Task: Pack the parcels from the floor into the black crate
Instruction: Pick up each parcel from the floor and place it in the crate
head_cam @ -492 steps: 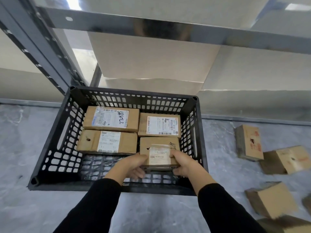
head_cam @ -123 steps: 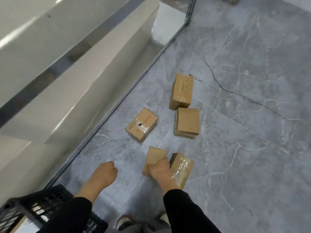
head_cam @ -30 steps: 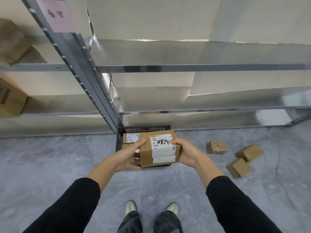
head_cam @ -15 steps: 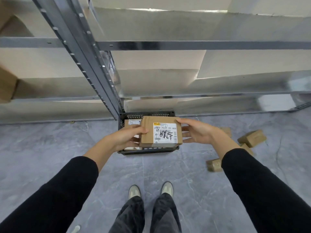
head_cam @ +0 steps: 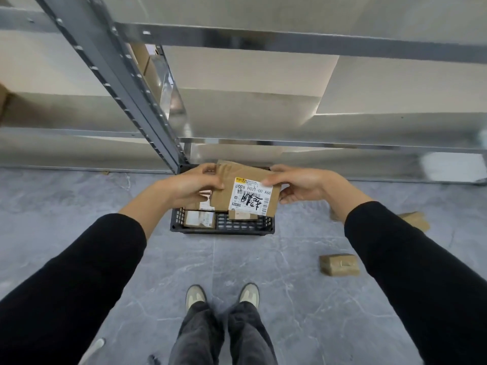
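I stand over the black crate (head_cam: 238, 227) on the grey floor, against the foot of a metal rack. A brown cardboard parcel (head_cam: 247, 192) with a white shipping label is held high above the crate. My left hand (head_cam: 195, 184) grips its left side and my right hand (head_cam: 297, 184) grips its upper right corner. Inside the crate, labelled parcels (head_cam: 199, 218) show under the held one; most of the crate's inside is hidden by it.
More brown parcels lie on the floor to the right, one (head_cam: 339, 264) near my right sleeve, another (head_cam: 416, 219) partly behind it. A grey rack upright (head_cam: 126, 83) and shelves (head_cam: 290, 40) rise behind the crate. My shoes (head_cam: 222, 296) stand before it.
The parcel has tilted so its label faces me more, and both hands have shifted their hold on it. The view has dipped slightly toward the floor and crate.
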